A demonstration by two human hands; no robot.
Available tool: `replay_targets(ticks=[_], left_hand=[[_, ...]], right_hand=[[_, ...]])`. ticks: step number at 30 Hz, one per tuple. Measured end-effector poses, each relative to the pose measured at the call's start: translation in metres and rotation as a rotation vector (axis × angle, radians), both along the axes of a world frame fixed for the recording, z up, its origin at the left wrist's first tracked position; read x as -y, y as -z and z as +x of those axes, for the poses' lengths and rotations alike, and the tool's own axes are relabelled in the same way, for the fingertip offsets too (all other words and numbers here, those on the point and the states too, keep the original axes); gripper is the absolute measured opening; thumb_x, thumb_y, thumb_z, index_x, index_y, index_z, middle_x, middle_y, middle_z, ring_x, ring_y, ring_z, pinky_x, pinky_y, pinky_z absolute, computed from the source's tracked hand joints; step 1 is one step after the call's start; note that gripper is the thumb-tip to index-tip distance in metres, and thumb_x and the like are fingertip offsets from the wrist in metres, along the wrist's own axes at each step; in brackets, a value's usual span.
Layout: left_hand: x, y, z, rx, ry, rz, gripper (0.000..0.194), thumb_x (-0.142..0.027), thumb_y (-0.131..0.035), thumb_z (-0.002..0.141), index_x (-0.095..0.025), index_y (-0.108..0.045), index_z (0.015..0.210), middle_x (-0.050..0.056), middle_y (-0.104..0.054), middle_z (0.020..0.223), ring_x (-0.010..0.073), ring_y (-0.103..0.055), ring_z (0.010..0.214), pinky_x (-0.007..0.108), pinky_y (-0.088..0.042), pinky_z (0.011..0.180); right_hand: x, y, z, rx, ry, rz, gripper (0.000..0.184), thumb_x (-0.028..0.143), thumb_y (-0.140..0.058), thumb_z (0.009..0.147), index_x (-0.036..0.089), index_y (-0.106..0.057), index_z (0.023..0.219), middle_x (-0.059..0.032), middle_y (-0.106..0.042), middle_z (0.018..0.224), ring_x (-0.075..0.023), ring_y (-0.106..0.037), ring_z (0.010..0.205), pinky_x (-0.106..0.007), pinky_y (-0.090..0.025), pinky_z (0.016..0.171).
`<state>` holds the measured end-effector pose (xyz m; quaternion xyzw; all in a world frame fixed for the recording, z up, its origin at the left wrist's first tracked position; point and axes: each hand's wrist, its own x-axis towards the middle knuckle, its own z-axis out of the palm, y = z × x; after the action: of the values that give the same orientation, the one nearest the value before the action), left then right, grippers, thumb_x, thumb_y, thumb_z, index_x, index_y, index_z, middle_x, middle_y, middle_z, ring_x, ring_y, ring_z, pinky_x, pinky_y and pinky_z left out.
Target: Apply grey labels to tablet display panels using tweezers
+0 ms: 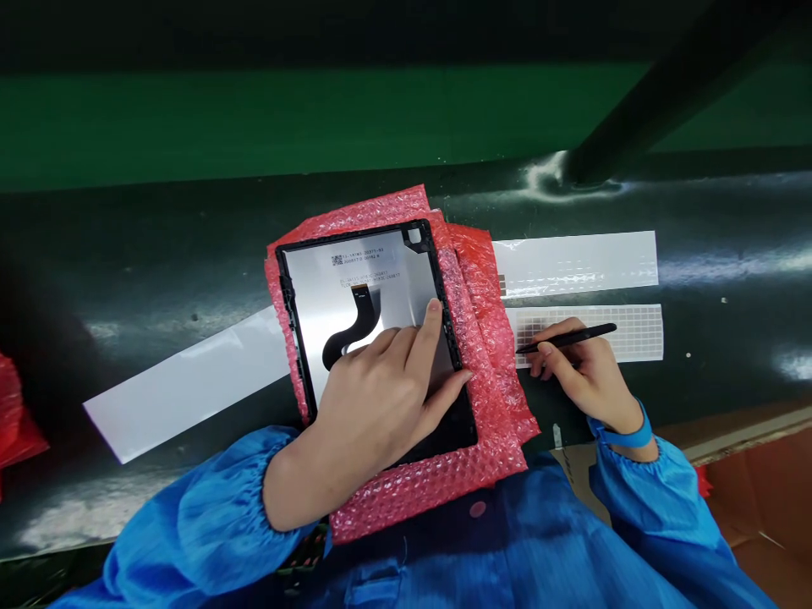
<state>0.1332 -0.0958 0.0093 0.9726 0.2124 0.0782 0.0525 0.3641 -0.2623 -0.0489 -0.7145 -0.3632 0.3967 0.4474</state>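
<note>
A tablet display panel (355, 288) lies back-up on red bubble wrap (482, 338), silver with a black frame and a black flex cable (355, 326) curving across it. My left hand (386, 397) rests flat on the panel, fingers spread, index tip near the right edge. My right hand (580, 368) is closed round black tweezers (567, 338), their tip on a white sheet of small grid stickers (634, 330) to the right of the wrap.
A second white liner strip (577, 262) lies above the sticker sheet. A long white strip (183, 393) lies at the left on the dark belt. Red material (13, 414) shows at the far left. A cardboard box (761, 482) sits lower right.
</note>
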Motion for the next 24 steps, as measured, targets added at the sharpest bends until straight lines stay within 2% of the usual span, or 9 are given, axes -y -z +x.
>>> replay_targets(ticks=[7, 11, 14, 18, 21, 24], left_hand=[[-0.002, -0.002, -0.003, 0.033, 0.045, -0.035, 0.061, -0.042, -0.05, 0.108, 0.01, -0.058, 0.14, 0.017, -0.075, 0.088, 0.0278, -0.074, 0.075, 0.037, -0.056, 0.058], [-0.003, -0.013, -0.014, 0.07, 0.113, -0.103, 0.054, -0.038, -0.046, 0.109, 0.005, -0.059, 0.139, 0.019, -0.076, 0.099, 0.0285, -0.075, 0.084, 0.039, -0.06, 0.069], [-0.001, -0.026, -0.029, 0.081, 0.159, -0.117, 0.053, -0.04, -0.053, 0.105, 0.001, -0.064, 0.136, 0.016, -0.077, 0.097, 0.028, -0.075, 0.082, 0.04, -0.06, 0.074], [0.0, -0.033, -0.046, -0.073, 0.135, -0.066, 0.071, -0.055, -0.069, 0.095, 0.002, -0.066, 0.137, 0.012, -0.076, 0.08, 0.0268, -0.073, 0.068, 0.04, -0.057, 0.075], [0.0, -0.027, -0.051, -0.202, 0.119, -0.014, 0.083, -0.065, -0.068, 0.093, 0.003, -0.064, 0.141, 0.012, -0.074, 0.071, 0.027, -0.071, 0.062, 0.045, -0.055, 0.091], [-0.001, -0.019, -0.053, -0.251, 0.11, -0.039, 0.09, -0.069, -0.066, 0.093, 0.003, -0.059, 0.147, 0.013, -0.076, 0.073, 0.0282, -0.072, 0.064, 0.051, -0.047, 0.107]], right_hand=[[-0.009, -0.006, 0.002, -0.235, 0.086, 0.051, 0.03, 0.049, -0.078, 0.094, 0.02, -0.069, 0.093, -0.0013, -0.074, 0.069, -0.0159, -0.072, 0.055, -0.024, -0.058, 0.048], [-0.021, -0.024, 0.005, -0.321, 0.12, 0.101, 0.03, 0.048, -0.082, 0.091, 0.02, -0.071, 0.088, -0.0018, -0.075, 0.063, -0.0175, -0.071, 0.049, -0.026, -0.057, 0.044], [-0.035, -0.04, 0.001, -0.307, 0.11, 0.148, 0.028, 0.046, -0.081, 0.091, 0.02, -0.073, 0.088, -0.0022, -0.077, 0.066, -0.0182, -0.07, 0.047, -0.028, -0.058, 0.043], [-0.067, -0.054, -0.023, -0.258, 0.017, 0.192, 0.017, 0.037, -0.075, 0.098, 0.02, -0.073, 0.094, -0.0034, -0.078, 0.07, -0.0198, -0.073, 0.052, -0.031, -0.061, 0.048], [-0.099, -0.06, -0.053, -0.254, -0.073, 0.169, 0.014, 0.034, -0.073, 0.1, 0.02, -0.071, 0.099, -0.0047, -0.08, 0.077, -0.0209, -0.077, 0.057, -0.033, -0.065, 0.052], [-0.13, -0.063, -0.086, -0.26, -0.141, 0.14, 0.015, 0.035, -0.075, 0.099, 0.021, -0.07, 0.101, -0.0045, -0.081, 0.08, -0.021, -0.08, 0.062, -0.032, -0.068, 0.056]])
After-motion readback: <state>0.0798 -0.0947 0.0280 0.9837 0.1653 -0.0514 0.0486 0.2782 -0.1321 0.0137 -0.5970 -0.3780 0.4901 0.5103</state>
